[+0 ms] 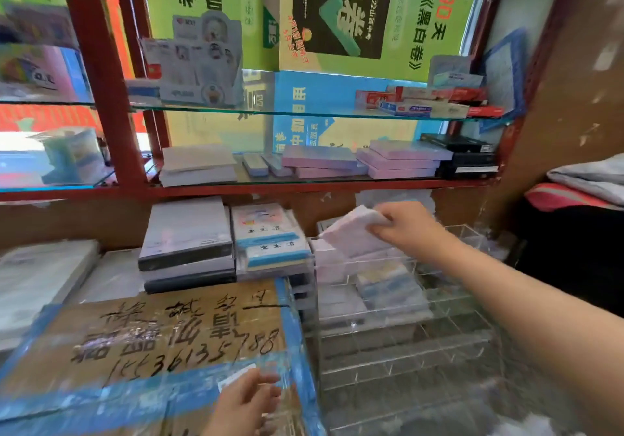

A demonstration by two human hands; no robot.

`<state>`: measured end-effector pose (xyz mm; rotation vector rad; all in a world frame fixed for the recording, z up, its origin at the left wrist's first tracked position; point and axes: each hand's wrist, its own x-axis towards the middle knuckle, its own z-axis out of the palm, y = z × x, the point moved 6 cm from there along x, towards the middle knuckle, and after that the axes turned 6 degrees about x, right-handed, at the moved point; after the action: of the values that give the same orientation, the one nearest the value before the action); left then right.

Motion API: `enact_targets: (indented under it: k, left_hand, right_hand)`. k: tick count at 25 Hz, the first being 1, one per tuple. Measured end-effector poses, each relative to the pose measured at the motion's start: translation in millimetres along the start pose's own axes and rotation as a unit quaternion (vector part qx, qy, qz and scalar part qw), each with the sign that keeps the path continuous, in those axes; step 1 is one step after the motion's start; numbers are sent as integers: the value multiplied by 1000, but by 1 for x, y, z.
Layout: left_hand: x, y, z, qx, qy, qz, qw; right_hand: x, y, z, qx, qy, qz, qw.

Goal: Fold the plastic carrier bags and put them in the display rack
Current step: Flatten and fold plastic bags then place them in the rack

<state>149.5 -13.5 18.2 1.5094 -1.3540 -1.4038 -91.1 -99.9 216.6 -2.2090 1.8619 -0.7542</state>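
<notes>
My right hand (410, 229) grips a folded white-pink plastic carrier bag (351, 233) and holds it tilted above the back of the clear acrylic display rack (449, 327). Folded bags (388, 287) lie in the rack's rear compartments, pale pink at the back left and one with blue and yellow print just below my hand. The front compartments look bare. My left hand (248, 402) hovers low over the taped cardboard box (175, 341), fingers loosely curled, holding nothing.
Stacks of notebooks (189, 243) and packets (270, 236) stand left of the rack, behind the box. Glass shelves (304, 113) with note pads and small boxes run above. Folded cloth (587, 182) lies at the right.
</notes>
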Motion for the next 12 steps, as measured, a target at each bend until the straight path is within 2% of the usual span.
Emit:
enact_targets:
  k: [2,3,4,5,7,8,9,10,12]
  left_hand:
    - [19,-8,-11,186,41,136,972]
    - [30,-12,-16,280,67,204,936]
    - [33,-10,-16,374,62,227,897]
    - [42,-16,-16,419,93,289,856]
    - [62,-28,-14,537,104,310,777]
    - [72,-37,-16,562,88,291,769]
    - [78,-42,-15,563,81,306,763]
    - [77,-40,-14,552,51,303,775]
    - [80,-31,-12,505,39,311,805]
  right_hand:
    - [38,19,-9,-96,52,9,994]
    - [53,24,-4,-138,55,8,989]
    - [67,27,5,-176,46,0,983]
    - [80,29,17,-208,28,-8,978]
    - [100,28,40,-236,-2,-27,971]
    - [107,28,49,-236,-13,-33,971]
    - [112,27,55,-233,-22,-40,971]
    - [115,26,61,-229,-30,-44,972]
    - [117,28,66,-211,-34,-42,976]
